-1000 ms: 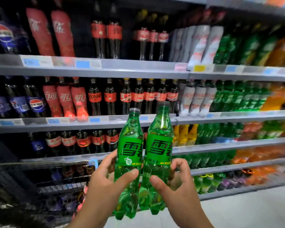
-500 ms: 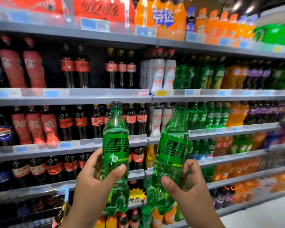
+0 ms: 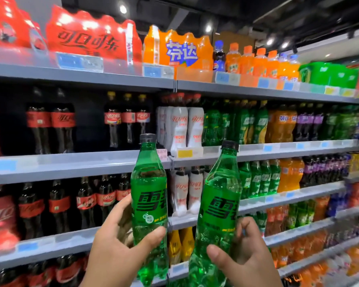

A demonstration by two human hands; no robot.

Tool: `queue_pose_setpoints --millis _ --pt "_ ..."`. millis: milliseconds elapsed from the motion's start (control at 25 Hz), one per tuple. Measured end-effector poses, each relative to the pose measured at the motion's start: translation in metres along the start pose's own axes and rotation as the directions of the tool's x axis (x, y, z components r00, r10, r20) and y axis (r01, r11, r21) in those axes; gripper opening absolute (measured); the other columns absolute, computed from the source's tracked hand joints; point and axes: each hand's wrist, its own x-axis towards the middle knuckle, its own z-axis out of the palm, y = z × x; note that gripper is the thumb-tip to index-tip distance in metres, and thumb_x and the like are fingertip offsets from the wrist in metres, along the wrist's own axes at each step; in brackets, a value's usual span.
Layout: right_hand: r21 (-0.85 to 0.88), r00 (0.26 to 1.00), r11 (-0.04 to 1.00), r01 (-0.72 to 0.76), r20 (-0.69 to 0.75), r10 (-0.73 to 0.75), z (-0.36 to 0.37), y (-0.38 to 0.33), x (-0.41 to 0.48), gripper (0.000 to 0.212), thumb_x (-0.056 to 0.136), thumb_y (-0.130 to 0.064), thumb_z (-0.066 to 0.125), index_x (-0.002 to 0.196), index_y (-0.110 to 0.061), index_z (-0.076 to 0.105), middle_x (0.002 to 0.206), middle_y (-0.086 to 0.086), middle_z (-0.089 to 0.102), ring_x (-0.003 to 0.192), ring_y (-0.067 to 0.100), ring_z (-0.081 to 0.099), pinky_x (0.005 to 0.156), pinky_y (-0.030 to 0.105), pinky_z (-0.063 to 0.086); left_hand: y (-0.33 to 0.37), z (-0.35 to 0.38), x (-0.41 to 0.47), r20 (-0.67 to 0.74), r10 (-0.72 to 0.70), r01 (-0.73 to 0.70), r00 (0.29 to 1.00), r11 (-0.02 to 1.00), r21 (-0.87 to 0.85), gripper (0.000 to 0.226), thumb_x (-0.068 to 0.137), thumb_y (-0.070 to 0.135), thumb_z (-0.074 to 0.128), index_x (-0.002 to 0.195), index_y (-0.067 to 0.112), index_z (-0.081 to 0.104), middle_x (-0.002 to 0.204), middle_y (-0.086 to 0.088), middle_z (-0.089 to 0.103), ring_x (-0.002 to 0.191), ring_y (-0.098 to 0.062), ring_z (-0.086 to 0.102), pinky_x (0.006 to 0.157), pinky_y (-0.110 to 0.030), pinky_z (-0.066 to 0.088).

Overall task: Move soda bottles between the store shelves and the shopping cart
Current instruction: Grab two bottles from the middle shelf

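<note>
I hold two green soda bottles in front of the store shelves. My left hand [image 3: 120, 243] grips the left green bottle [image 3: 148, 195] around its lower body; it stands upright with a dark cap. My right hand [image 3: 243, 259] grips the right green bottle [image 3: 218, 206], which tilts slightly to the right. The two bottles are apart, with a gap between them. Matching green bottles [image 3: 257, 179] stand on the shelf just right of the held ones. The shopping cart is out of view.
Grey shelves [image 3: 75, 166] run across the whole view, stocked with dark cola bottles [image 3: 50, 125], white bottles [image 3: 187, 127], orange bottles [image 3: 257, 61] and red multipacks [image 3: 87, 40] on top. A strip of light floor shows at the bottom right corner.
The view has tilted up and swung right, so higher shelves show and the cart has left the frame. Both bottles stay in my hands and have moved further apart.
</note>
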Motion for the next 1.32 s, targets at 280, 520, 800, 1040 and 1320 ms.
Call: queue_pose_setpoints --millis 280,520,800,1040,1320 --pt "-0.181 0.994 0.979 0.090 -0.043 -0.099 -0.039 -0.007 0.108 0.049 0.074 0.003 0.075 0.093 -0.009 0.031 0.078 0.012 0.068 0.071 0.013 0.068 0.063 0.021 0.055 -0.040 0.053 0.116 0.084 0.058 -0.053 0.995 0.996 -0.067 0.073 0.059 0.024 0.086 0.126 0.034 0.060 0.116 0.010 0.074 0.105 -0.011 0.072 0.083 -0.012 0.053" --pt "-0.321 0.980 0.937 0.135 -0.097 -0.175 -0.070 -0.019 0.164 0.059 0.067 -0.028 0.079 0.106 -0.011 0.038 0.102 0.004 0.074 0.089 0.010 0.072 0.068 0.015 0.055 -0.053 0.101 0.183 0.216 0.110 -0.109 0.970 0.994 -0.016 0.070 0.069 0.034 0.089 0.130 0.041 0.055 0.121 0.018 0.069 0.109 -0.008 0.069 0.093 -0.030 0.056" --pt "-0.446 0.966 0.868 0.217 -0.027 -0.256 -0.112 -0.036 0.233 0.057 0.076 -0.031 0.079 0.110 -0.007 0.040 0.106 0.007 0.070 0.099 0.021 0.068 0.081 0.033 0.060 -0.046 0.169 0.241 0.251 0.246 -0.260 0.936 0.965 0.022 0.074 0.076 0.033 0.084 0.140 0.027 0.047 0.132 0.014 0.063 0.117 -0.007 0.064 0.101 -0.038 0.053" --pt "-0.572 0.933 0.746 0.341 0.110 -0.343 -0.161 -0.050 0.315 0.049 0.081 -0.029 0.083 0.092 -0.028 0.035 0.104 0.026 0.046 0.097 0.040 0.051 0.088 0.055 0.047 -0.055 0.230 0.289 0.194 0.357 -0.382 0.914 0.918 0.111 0.070 0.080 0.017 0.084 0.136 0.035 0.046 0.128 0.024 0.062 0.117 0.000 0.063 0.100 -0.025 0.051" --pt "-0.468 0.900 0.769 0.435 0.233 -0.367 -0.199 -0.049 0.404 0.055 0.082 -0.007 0.082 0.091 -0.025 0.031 0.105 0.020 0.055 0.102 0.034 0.059 0.083 0.047 0.050 -0.077 0.287 0.320 0.037 0.393 -0.392 0.919 0.900 0.189 0.071 0.079 0.020 0.084 0.137 0.028 0.043 0.123 0.021 0.064 0.115 -0.001 0.063 0.101 -0.026 0.050"
